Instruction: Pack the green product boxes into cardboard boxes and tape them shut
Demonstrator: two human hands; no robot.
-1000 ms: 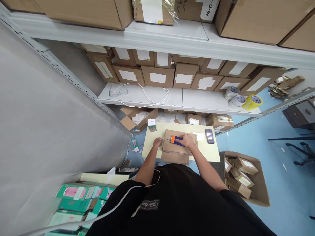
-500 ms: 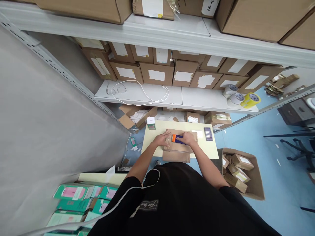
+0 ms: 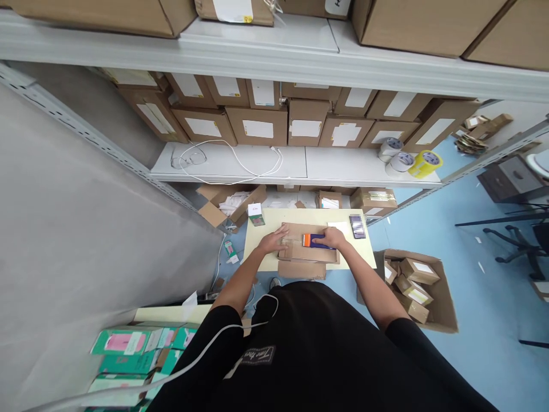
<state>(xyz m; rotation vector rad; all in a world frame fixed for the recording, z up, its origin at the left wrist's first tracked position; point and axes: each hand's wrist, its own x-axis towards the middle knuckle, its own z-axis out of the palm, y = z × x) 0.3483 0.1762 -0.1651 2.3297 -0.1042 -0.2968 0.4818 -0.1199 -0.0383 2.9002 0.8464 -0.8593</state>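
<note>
A small brown carton [image 3: 309,254] lies on the pale yellow table [image 3: 261,246], with one flap [image 3: 301,270] hanging over the front edge. My left hand [image 3: 273,239] is at the carton's left end, fingers spread and touching the cardboard. In my right hand [image 3: 333,237] is a flat dark-blue and orange item [image 3: 316,240], gripped by its right end over the carton. Its orange end points left; its exact kind is unclear. A small green-and-white box [image 3: 256,214] stands at the table's back left, and a dark patterned item [image 3: 357,226] lies at the back right.
Shelves ahead hold labelled cartons [image 3: 257,127], a white cable [image 3: 240,166] and tape rolls [image 3: 424,164]. An open carton [image 3: 212,214] sits below left. A large box [image 3: 446,292] of small parcels stands to the right. Green boxes [image 3: 124,341] are stacked behind left.
The view has shifted a little. My right hand and the dark-blue and orange item have moved slightly right relative to the carton. My left hand stays at the carton's left end.
</note>
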